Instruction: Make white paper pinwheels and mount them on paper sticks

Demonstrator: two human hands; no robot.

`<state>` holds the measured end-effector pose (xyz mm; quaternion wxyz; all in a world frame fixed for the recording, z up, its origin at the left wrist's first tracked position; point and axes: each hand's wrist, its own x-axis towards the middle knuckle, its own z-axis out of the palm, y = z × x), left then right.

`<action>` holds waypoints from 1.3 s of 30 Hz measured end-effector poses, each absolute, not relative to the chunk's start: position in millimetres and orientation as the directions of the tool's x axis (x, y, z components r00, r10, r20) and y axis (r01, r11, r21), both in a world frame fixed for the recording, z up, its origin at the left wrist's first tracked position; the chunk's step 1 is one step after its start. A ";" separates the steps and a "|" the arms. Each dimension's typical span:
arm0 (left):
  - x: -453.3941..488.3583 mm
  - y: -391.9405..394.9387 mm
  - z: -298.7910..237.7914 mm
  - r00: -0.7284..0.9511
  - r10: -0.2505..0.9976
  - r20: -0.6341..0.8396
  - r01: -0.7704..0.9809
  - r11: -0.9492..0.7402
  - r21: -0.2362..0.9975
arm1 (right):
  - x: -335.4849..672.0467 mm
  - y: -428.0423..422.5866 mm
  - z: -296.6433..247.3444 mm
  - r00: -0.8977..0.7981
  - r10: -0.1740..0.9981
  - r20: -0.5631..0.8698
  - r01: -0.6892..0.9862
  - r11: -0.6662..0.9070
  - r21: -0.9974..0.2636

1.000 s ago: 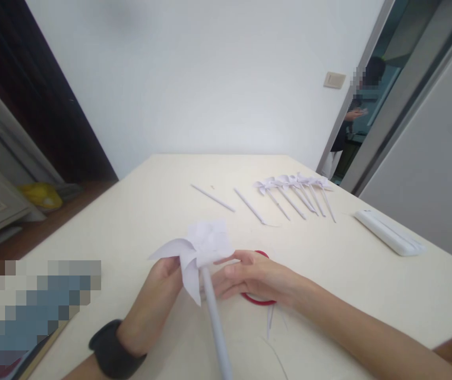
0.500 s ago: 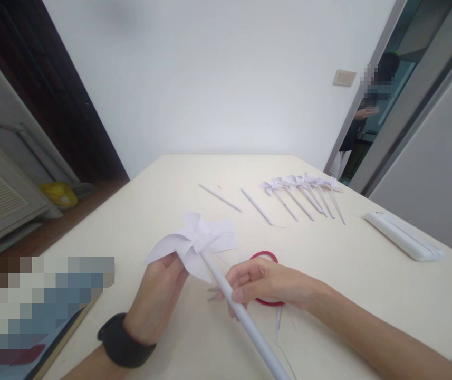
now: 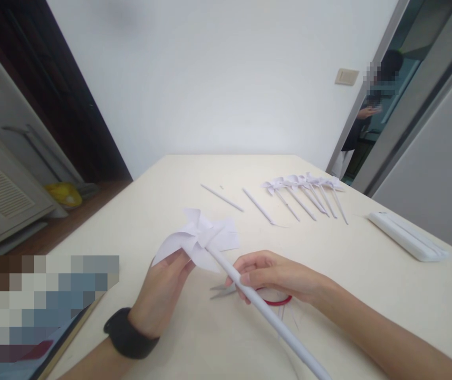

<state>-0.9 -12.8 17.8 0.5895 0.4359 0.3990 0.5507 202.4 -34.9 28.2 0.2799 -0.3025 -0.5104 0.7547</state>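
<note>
I hold a white paper pinwheel (image 3: 200, 240) above the cream table (image 3: 368, 285). My left hand (image 3: 164, 293), with a black band at the wrist, pinches a blade of the pinwheel from below. My right hand (image 3: 273, 275) is closed round its white stick (image 3: 265, 312), which slants down to the lower right. Red-handled scissors (image 3: 267, 300) lie on the table under my right hand, their blades pointing left.
Several finished pinwheels (image 3: 308, 192) lie in a row at the far right of the table, with two bare white sticks (image 3: 233, 201) left of them. A white flat box (image 3: 407, 236) lies at the right edge. A person (image 3: 362, 124) stands in the doorway.
My right hand slid from the pinwheel's hub down onto the stick, and the stick swung from pointing at me to slanting lower right. The pinwheel head rose slightly.
</note>
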 end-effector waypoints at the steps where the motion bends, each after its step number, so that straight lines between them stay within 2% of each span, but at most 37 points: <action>1: -0.4 -13.1 18.7 0.076 0.997 0.007 -0.301 0.016 0.953 | 202.4 -35.0 28.7 -0.658 0.733 -0.173 -0.115 -0.325 -0.939; 11: -1.2 -10.3 18.0 0.171 0.984 -0.045 -0.181 0.077 0.980 | 205.3 -33.8 28.3 -0.632 0.755 -0.174 -0.124 -0.319 -0.939; 14: -4.6 -7.3 11.1 0.139 0.989 -0.056 -0.125 0.074 0.989 | 211.9 -27.6 27.1 -0.599 0.788 -0.147 -0.138 -0.281 -0.950; 22: -9.5 -4.1 5.9 0.165 0.984 -0.071 -0.055 0.081 0.995 | 247.9 -4.6 34.3 -0.345 0.938 -0.044 -0.157 -0.104 -0.982; 29: -9.0 -5.1 4.3 0.182 0.979 -0.095 -0.039 0.104 0.994 | 296.8 16.0 31.6 -0.099 0.995 0.035 -0.094 0.025 -0.995; 39: -8.1 -0.6 -0.8 0.171 0.975 -0.142 -0.018 0.147 0.989 | 379.7 47.4 7.2 0.181 0.984 -0.005 0.184 -0.039 -0.982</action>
